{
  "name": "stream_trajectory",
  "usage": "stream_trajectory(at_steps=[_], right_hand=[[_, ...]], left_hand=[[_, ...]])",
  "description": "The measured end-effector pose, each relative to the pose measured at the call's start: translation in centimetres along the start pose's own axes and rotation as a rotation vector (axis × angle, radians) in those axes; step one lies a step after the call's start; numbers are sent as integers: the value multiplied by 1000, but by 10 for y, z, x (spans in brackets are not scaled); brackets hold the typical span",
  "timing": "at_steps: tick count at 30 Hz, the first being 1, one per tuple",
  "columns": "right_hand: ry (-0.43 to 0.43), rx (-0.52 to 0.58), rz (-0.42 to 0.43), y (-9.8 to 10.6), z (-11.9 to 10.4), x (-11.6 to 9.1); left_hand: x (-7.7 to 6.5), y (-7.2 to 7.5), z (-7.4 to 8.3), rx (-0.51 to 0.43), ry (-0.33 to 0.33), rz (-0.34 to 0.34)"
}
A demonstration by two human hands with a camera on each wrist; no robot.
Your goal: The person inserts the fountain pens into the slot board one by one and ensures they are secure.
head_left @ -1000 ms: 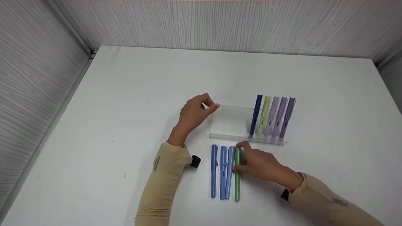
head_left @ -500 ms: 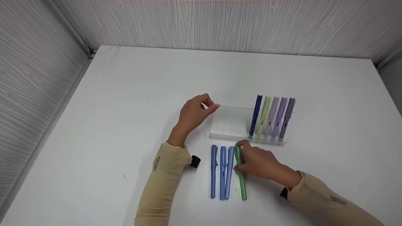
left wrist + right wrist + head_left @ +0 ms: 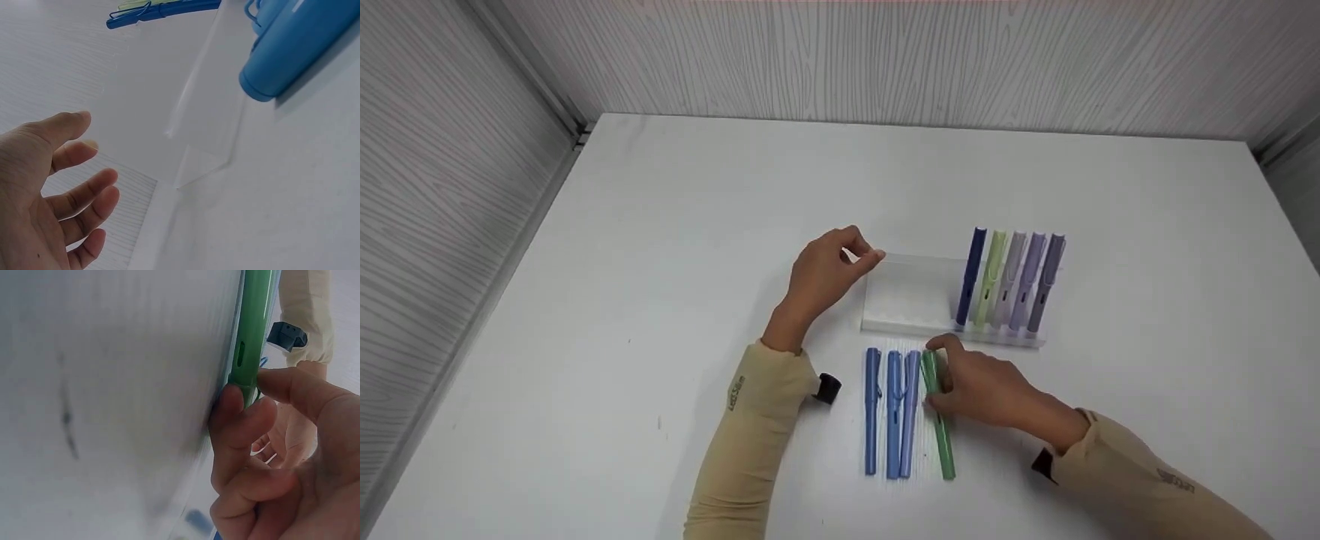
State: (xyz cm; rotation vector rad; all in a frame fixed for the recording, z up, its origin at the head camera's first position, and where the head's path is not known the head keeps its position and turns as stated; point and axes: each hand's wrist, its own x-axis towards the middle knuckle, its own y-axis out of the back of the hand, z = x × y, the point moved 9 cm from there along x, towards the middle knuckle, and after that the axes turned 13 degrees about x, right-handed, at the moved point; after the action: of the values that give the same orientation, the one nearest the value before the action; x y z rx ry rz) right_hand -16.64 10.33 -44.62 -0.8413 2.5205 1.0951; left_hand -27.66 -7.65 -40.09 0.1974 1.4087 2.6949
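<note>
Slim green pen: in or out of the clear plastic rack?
Out: the right hand pinches the pen in front of the rack.

Four pens (image 3: 910, 412) before stand (image 3: 911, 292), five pens (image 3: 1009, 281) in its right half, table (image 3: 697, 187) beneath

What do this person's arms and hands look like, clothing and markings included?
Both arms wear long tan sleeves; the left sleeve and right sleeve each carry small dark lettering, too blurred to read surely. A small black boxy piece juts out near each wrist. The left hand and right hand have no gloves or rings visible, and no cables show.
</note>
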Motion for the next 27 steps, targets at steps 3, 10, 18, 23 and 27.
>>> stream_trajectory(at_steps=[3, 10, 18, 23, 27], right_hand=[[7, 34, -25, 1, 0, -2], [29, 105, -53, 6, -1, -7], [98, 170, -18, 21, -11, -13], [164, 200, 21, 33, -17, -17], [189, 227, 47, 40, -21, -19]], left_hand=[[-1, 1, 0, -1, 3, 1], [0, 0, 0, -7, 7, -4], [0, 1, -1, -5, 9, 2], [0, 1, 0, -11, -6, 9], [1, 1, 0, -16, -5, 9]])
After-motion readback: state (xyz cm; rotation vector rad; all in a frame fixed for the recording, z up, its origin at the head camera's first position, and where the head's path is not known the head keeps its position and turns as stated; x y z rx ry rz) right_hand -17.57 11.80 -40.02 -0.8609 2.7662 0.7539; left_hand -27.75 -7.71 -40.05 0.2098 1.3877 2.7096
